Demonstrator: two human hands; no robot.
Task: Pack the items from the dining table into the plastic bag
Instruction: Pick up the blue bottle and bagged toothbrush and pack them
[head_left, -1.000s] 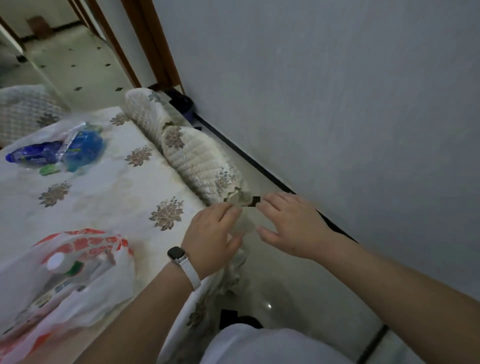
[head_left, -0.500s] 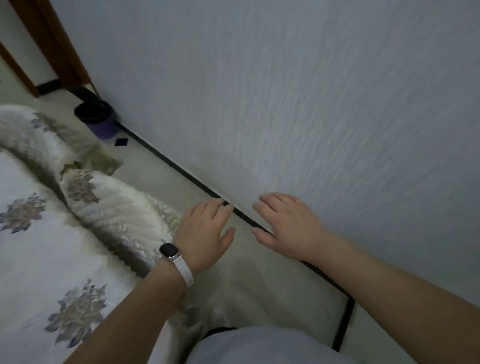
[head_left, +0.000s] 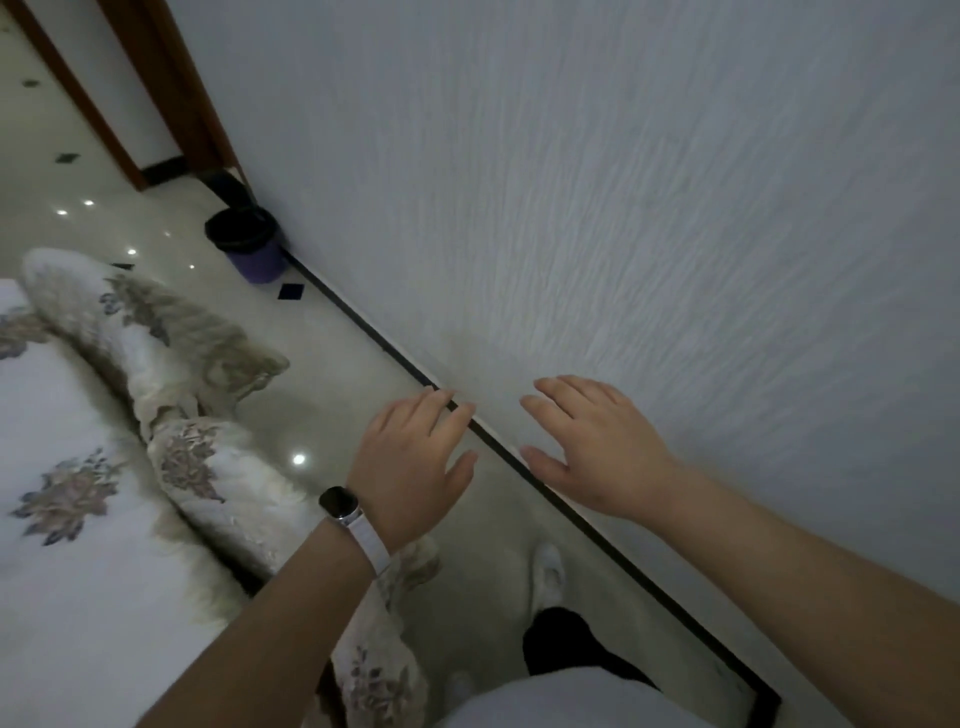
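Note:
Only a corner of the dining table (head_left: 62, 571), under a white flowered cloth, shows at the lower left. The plastic bag and the items lie outside the view. My left hand (head_left: 410, 462), with a watch on its wrist, hovers palm down over the floor to the right of the table, fingers straight and holding nothing. My right hand (head_left: 592, 447) hovers beside it in front of the wall, fingers spread and empty.
Two chairs with flowered covers (head_left: 156, 338) (head_left: 228, 483) stand along the table's right edge. A dark bin (head_left: 249, 244) stands by the white wall (head_left: 623, 208). Glossy floor (head_left: 332, 364) runs between chairs and wall. My foot (head_left: 548, 571) is below my hands.
The view swung right, away from the table, so the plastic bag and the blue items left the frame. Both hands stayed in front of me, open, and moved off the chair cover.

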